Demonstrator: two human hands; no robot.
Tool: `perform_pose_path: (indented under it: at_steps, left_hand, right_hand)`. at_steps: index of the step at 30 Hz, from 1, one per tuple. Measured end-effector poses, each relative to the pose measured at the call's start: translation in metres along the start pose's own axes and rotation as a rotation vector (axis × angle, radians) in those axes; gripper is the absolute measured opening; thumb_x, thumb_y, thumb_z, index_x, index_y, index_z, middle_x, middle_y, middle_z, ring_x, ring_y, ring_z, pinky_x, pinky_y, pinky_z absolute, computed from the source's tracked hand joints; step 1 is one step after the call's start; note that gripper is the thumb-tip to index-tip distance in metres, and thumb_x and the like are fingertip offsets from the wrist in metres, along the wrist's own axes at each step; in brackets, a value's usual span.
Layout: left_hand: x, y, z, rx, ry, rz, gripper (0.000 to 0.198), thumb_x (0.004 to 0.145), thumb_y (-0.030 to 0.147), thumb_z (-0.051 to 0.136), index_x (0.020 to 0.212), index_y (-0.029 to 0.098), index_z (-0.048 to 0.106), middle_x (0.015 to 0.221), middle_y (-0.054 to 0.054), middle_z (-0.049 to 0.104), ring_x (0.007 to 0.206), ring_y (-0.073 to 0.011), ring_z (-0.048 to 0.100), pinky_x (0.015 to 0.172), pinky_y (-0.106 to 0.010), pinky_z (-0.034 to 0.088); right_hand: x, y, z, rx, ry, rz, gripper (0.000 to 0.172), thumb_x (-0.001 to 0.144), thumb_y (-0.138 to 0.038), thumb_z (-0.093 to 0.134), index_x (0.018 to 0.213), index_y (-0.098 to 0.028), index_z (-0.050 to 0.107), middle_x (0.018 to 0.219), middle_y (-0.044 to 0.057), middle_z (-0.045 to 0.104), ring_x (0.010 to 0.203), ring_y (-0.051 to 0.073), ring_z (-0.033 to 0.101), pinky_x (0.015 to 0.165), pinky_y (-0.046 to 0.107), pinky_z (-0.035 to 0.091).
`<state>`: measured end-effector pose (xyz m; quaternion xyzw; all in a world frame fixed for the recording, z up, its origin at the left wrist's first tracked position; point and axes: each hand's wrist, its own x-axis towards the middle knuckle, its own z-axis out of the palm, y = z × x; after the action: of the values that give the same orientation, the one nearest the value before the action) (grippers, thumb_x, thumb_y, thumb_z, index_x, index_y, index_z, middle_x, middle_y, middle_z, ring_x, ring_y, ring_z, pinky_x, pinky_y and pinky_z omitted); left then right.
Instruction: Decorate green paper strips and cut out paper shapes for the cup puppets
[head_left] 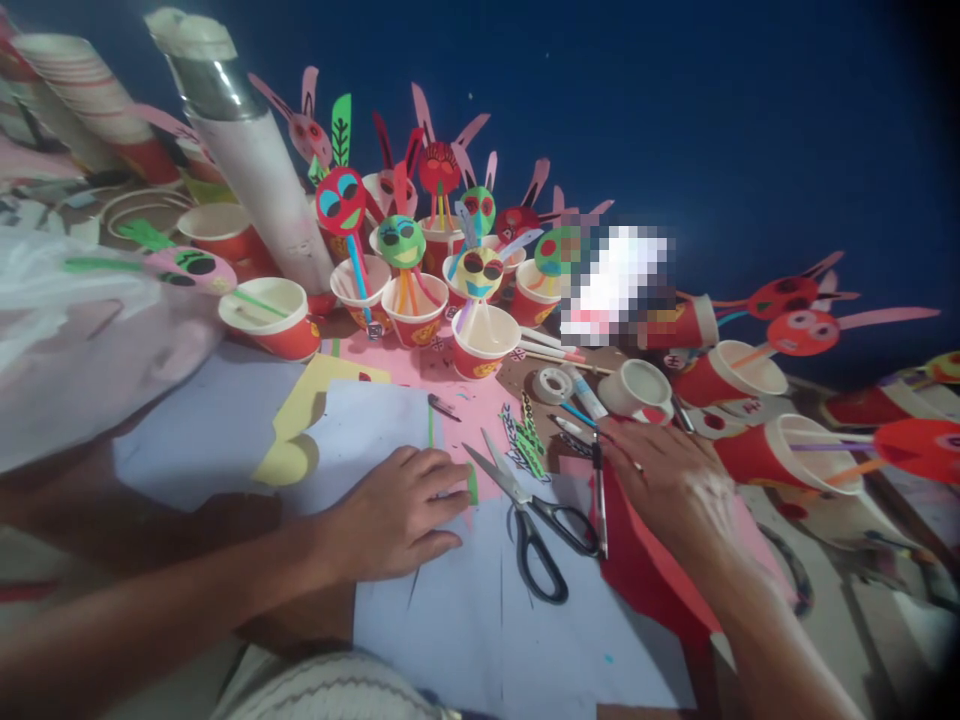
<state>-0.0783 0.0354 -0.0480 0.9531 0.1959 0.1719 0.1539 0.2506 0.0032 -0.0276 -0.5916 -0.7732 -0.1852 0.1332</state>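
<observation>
My left hand [401, 510] rests palm down on a pale blue paper sheet [480, 610], its fingers curled loosely, with a small green paper strip [472, 483] at the fingertips. My right hand [667, 480] lies flat with spread fingers on red paper [645, 570], reaching toward a pen [599, 490] and markers. Black-handled scissors [532, 515] lie between the two hands. Patterned green paper cutouts [525, 440] sit just beyond the scissors.
Several red paper cups with paper bunny faces on straws [409, 290] crowd the back. More cups [780, 455] lie tipped at the right. A roll of tape [553, 384], a tall tube [247, 150], stacked cups [82, 95] and yellow and pink paper [322, 395] surround the work area.
</observation>
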Motion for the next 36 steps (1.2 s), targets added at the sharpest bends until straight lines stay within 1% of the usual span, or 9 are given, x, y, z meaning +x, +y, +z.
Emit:
perform_pose_path:
  at_steps: [6, 11, 16, 20, 23, 26, 29, 33, 36]
  left_hand:
    - [-0.001, -0.001, -0.001, 0.013, -0.009, 0.007, 0.021, 0.095, 0.03, 0.052, 0.109, 0.019, 0.063, 0.125, -0.011, 0.06, 0.111, -0.0272, 0.049, 0.09, -0.042, 0.04]
    - [-0.001, -0.001, -0.001, 0.016, -0.018, 0.013, 0.02, 0.095, 0.029, 0.051, 0.106, 0.018, 0.064, 0.126, -0.011, 0.059, 0.11, -0.0276, 0.049, 0.088, -0.042, 0.04]
    - [0.0, -0.001, -0.001, 0.022, 0.0, 0.02, 0.018, 0.094, 0.028, 0.053, 0.105, 0.018, 0.064, 0.124, -0.01, 0.06, 0.109, -0.0271, 0.05, 0.087, -0.041, 0.04]
    - [0.0, -0.001, 0.0, 0.024, -0.001, 0.016, 0.017, 0.093, 0.027, 0.055, 0.105, 0.018, 0.064, 0.123, -0.01, 0.061, 0.109, -0.0267, 0.05, 0.087, -0.04, 0.04]
    - [0.0, -0.002, 0.0, 0.033, 0.014, 0.02, 0.017, 0.093, 0.026, 0.055, 0.105, 0.019, 0.064, 0.121, -0.01, 0.061, 0.108, -0.0268, 0.05, 0.086, -0.04, 0.04]
    - [0.0, -0.004, 0.001, 0.036, 0.024, 0.032, 0.016, 0.093, 0.024, 0.055, 0.105, 0.019, 0.063, 0.119, -0.01, 0.061, 0.108, -0.0264, 0.05, 0.085, -0.039, 0.04]
    - [-0.001, -0.005, 0.003, 0.044, 0.021, 0.042, 0.015, 0.092, 0.024, 0.054, 0.105, 0.02, 0.062, 0.118, -0.01, 0.061, 0.108, -0.0262, 0.05, 0.082, -0.038, 0.039]
    - [-0.001, -0.006, 0.005, 0.038, 0.038, 0.048, 0.015, 0.092, 0.025, 0.055, 0.104, 0.021, 0.062, 0.119, -0.009, 0.06, 0.109, -0.0262, 0.049, 0.084, -0.038, 0.04]
    - [-0.002, -0.004, 0.006, 0.038, 0.043, 0.037, 0.014, 0.093, 0.024, 0.054, 0.103, 0.019, 0.062, 0.12, -0.009, 0.061, 0.112, -0.026, 0.049, 0.087, -0.038, 0.04]
  right_hand:
    - [0.024, -0.023, 0.015, -0.022, -0.151, -0.012, 0.011, 0.09, -0.025, 0.062, 0.092, -0.021, 0.072, 0.08, 0.005, 0.072, 0.08, 0.028, 0.062, 0.072, 0.035, 0.038]
    - [0.022, -0.023, 0.019, -0.029, -0.159, 0.027, 0.012, 0.09, -0.02, 0.058, 0.084, -0.019, 0.067, 0.082, 0.007, 0.073, 0.081, 0.029, 0.064, 0.073, 0.037, 0.037]
    - [0.024, -0.022, 0.017, 0.016, -0.034, 0.017, 0.017, 0.096, -0.023, 0.05, 0.089, -0.017, 0.064, 0.08, 0.008, 0.075, 0.074, 0.025, 0.067, 0.084, 0.041, 0.04]
    - [0.03, -0.024, 0.003, 0.113, 0.159, -0.029, 0.009, 0.095, -0.021, 0.055, 0.099, -0.018, 0.062, 0.094, 0.008, 0.077, 0.086, 0.022, 0.072, 0.102, 0.044, 0.037]
    - [0.035, -0.03, -0.011, 0.306, 0.339, 0.053, 0.013, 0.089, -0.019, 0.064, 0.101, -0.021, 0.065, 0.094, 0.007, 0.077, 0.085, 0.023, 0.072, 0.096, 0.045, 0.045]
    - [0.04, -0.042, -0.027, 0.613, 0.421, 0.268, 0.014, 0.089, -0.021, 0.063, 0.102, -0.023, 0.065, 0.081, 0.004, 0.074, 0.07, 0.021, 0.07, 0.065, 0.035, 0.054]
    - [0.044, -0.051, -0.043, 1.234, 0.514, 0.53, 0.018, 0.089, -0.016, 0.063, 0.105, -0.025, 0.063, 0.072, -0.002, 0.067, 0.06, 0.016, 0.066, 0.047, 0.025, 0.049]
    - [0.048, -0.053, -0.057, 1.734, 0.393, 0.606, 0.01, 0.084, -0.018, 0.066, 0.092, -0.024, 0.069, 0.076, 0.0, 0.063, 0.06, 0.012, 0.06, 0.045, 0.02, 0.047]
    - [0.047, -0.058, -0.054, 1.921, 0.248, 0.627, 0.031, 0.075, -0.019, 0.075, 0.104, -0.027, 0.067, 0.082, -0.002, 0.059, 0.062, 0.01, 0.056, 0.051, 0.019, 0.05]
